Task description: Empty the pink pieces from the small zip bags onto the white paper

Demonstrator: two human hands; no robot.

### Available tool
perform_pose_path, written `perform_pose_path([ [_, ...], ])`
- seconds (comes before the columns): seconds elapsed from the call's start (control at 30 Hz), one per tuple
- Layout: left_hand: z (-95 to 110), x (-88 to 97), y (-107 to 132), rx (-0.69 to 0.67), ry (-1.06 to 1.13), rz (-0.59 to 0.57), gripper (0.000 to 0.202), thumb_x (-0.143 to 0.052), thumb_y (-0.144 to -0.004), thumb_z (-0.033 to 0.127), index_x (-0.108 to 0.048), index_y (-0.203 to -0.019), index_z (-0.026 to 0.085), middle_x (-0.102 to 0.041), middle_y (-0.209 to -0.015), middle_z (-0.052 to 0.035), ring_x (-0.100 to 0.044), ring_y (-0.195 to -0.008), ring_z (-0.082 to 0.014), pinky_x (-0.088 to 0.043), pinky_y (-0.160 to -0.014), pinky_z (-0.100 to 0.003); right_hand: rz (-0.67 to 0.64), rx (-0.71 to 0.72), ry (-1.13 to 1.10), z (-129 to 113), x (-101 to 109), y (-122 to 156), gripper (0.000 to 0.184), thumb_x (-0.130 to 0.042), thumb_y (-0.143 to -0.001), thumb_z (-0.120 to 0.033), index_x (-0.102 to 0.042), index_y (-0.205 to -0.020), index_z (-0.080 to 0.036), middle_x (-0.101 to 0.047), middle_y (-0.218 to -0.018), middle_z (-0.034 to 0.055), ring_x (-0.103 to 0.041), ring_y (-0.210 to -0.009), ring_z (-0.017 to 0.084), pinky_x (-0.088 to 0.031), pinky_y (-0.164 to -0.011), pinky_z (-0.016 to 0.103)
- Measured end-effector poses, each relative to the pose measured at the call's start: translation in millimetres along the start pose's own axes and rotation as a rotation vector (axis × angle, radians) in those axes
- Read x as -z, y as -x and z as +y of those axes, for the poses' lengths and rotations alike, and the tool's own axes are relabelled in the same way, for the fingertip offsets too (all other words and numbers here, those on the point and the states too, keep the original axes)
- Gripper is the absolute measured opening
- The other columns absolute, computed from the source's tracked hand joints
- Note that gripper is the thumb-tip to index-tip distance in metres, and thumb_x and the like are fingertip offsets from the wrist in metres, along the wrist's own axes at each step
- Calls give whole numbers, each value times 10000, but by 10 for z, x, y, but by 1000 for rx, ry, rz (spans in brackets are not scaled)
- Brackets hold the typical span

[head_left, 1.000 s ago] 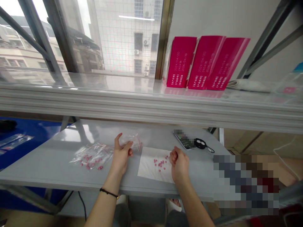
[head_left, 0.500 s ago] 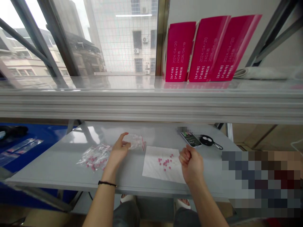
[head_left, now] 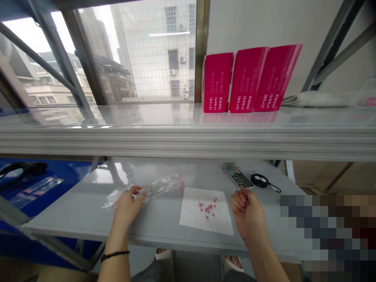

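Note:
My left hand (head_left: pixel 127 204) rests on a pile of small clear bags holding pink beads (head_left: pixel 117 196) at the left of the grey table (head_left: pixel 164 219); its fingers curl onto the bags. An empty-looking clear zip bag (head_left: pixel 167 184) lies just right of that hand. My right hand (head_left: pixel 247 210) hovers curled with its fingers closed, right of a white paper sheet (head_left: pixel 207 213) with several loose pink beads (head_left: pixel 208 208) on it. What the right hand holds, if anything, is hidden.
A phone (head_left: pixel 240 179) and a black key fob (head_left: pixel 262 181) lie at the table's back right. A grey shelf (head_left: pixel 188 129) above carries three pink boxes (head_left: pixel 246 80). A blue surface (head_left: pixel 32 184) lies to the left.
My left hand has let go of the clear zip bag and moved left onto the pile of bead bags. My right hand has drifted right, off the paper.

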State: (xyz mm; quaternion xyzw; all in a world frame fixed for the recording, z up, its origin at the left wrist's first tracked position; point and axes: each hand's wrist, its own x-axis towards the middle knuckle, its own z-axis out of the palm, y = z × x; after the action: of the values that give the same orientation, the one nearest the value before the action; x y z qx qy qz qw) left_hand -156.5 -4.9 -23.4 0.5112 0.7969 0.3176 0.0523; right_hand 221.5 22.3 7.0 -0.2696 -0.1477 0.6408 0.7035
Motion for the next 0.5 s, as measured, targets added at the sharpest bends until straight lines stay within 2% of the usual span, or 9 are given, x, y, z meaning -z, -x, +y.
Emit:
perform_pose_path([
  [0.13,-64,-66,63,-60,-74,-57,440,-715,-738,379,-717,-1112,147,-725,-1053,-148,-666,-938,-332,-479,-867,-416,-10,-19,-10,-18,4,15,396,-721,-754,-234,-420,-499,-193,-323,-492,-81,-231,-391,45,-226,-315,201],
  [0.3,-83,-125,59,-63,-102,-58,359,-612,-805,290,-713,-1113,135,-724,-1074,-158,-674,-898,-308,-483,-851,-405,-38,19,59,-33,42,53,404,-702,-784,-271,-406,-518,-202,-313,-509,-82,-222,-390,50,-236,-319,198],
  [0.5,-92,-108,113,-47,-65,-37,293,-586,-826,302,-727,-1034,152,-747,-1038,-139,-692,-894,-298,-493,-833,-383,-46,40,80,-99,115,38,402,-681,-809,-279,-401,-528,-209,-298,-526,-82,-217,-395,58,-244,-318,198],
])
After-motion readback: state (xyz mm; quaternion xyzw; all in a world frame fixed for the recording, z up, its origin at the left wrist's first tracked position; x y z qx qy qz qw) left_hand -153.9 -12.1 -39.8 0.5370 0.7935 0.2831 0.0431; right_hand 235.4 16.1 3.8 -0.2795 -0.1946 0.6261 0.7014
